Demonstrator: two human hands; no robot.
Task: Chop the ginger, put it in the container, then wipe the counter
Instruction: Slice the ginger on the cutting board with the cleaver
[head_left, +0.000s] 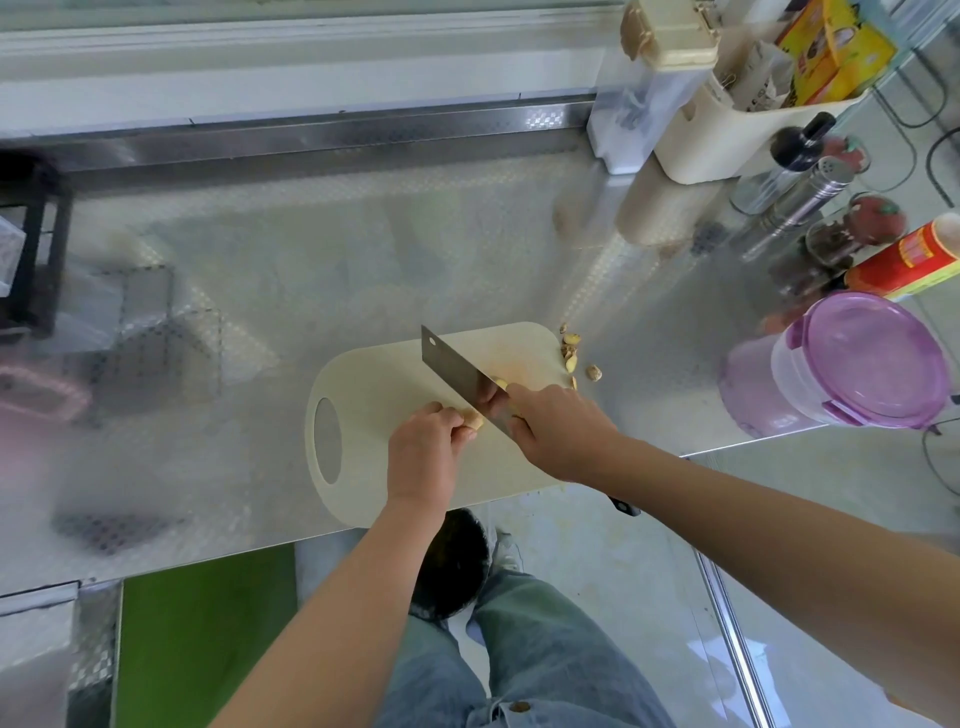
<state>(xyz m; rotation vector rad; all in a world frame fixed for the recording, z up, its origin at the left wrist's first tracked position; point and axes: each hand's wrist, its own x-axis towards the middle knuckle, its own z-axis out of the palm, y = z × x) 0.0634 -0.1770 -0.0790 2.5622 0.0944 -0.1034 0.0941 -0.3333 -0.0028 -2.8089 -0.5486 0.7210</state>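
— What's by the cream basket (696, 150)?
— A yellow box (841, 57) stands in it; a steel shaker (810, 197) and a red can (904, 260) sit to its right
— And far left of the basket?
— A black rack (31, 244)

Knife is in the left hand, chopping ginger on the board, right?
Not quite. The knife is in the right hand, not the left; the head view shows it. It is chopping the ginger on the board, and the left hand holds that ginger.
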